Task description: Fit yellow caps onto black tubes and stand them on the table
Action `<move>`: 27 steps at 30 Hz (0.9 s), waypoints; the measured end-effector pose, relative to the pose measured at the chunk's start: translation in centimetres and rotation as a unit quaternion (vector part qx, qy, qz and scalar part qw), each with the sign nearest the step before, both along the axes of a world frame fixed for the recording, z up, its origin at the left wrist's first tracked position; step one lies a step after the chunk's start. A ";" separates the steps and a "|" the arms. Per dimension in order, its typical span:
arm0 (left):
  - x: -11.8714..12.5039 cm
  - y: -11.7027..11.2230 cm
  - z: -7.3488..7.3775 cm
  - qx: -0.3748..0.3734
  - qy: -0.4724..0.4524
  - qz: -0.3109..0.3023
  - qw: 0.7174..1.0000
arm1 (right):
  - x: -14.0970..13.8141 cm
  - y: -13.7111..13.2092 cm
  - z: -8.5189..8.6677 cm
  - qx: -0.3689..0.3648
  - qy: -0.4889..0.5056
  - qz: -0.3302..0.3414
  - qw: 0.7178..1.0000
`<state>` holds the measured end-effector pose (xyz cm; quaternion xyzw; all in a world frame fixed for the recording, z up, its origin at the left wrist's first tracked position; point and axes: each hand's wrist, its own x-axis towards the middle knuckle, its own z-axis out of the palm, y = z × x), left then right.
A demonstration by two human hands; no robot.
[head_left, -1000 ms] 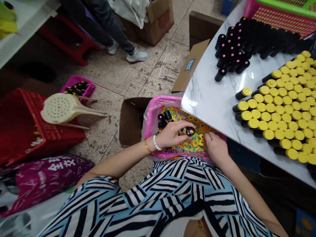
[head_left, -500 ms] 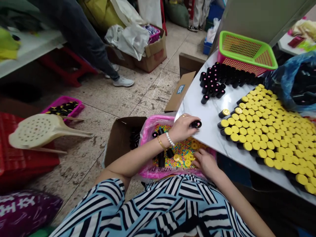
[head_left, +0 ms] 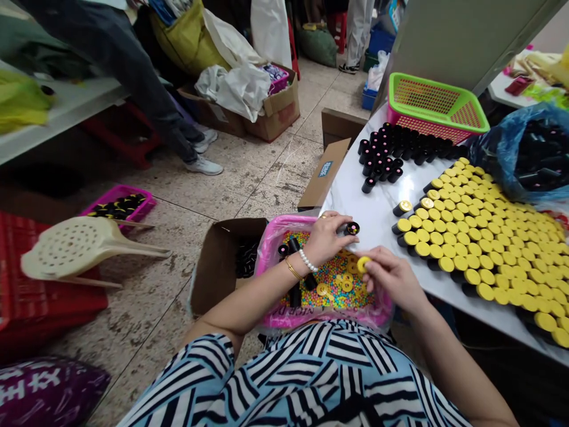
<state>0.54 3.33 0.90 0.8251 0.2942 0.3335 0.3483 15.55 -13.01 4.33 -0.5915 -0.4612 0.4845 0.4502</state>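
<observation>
Wrapped in my left hand is a small black tube, its open end toward me with coloured bits showing inside. My right hand pinches a round yellow cap just below and right of the tube, apart from it. Beneath both hands sits a pink basin lined with clear plastic. It holds many small coloured beads, several loose yellow caps and a few black tubes. On the white table to the right, yellow-capped tubes stand in tight rows.
Uncapped black tubes stand at the table's back, before a green and pink basket. A blue bag of black tubes lies right. Left of the basin are a cardboard box and a cream stool. A person's leg is beyond.
My right hand has risen from the beads in the basin with a yellow cap and come close to the tube. My left hand still holds the tube, whose open end now shows coloured bits.
</observation>
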 end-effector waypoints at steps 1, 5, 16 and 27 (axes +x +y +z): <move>0.1 -0.1 -0.2 0.023 -0.004 0.010 1.000 | 0.4 1.2 0.3 0.000 0.022 -0.029 0.999; 0.1 -0.5 -0.6 0.063 -0.010 0.029 0.998 | 1.3 6.1 -0.4 -0.014 0.098 -0.114 0.989; -0.4 -0.3 0.0 0.069 0.043 0.021 0.996 | -0.1 8.1 -1.4 0.004 0.116 -0.139 0.983; -0.7 0.0 -0.1 0.112 0.073 0.003 0.991 | 1.1 7.4 -0.5 0.072 -0.116 -0.065 0.988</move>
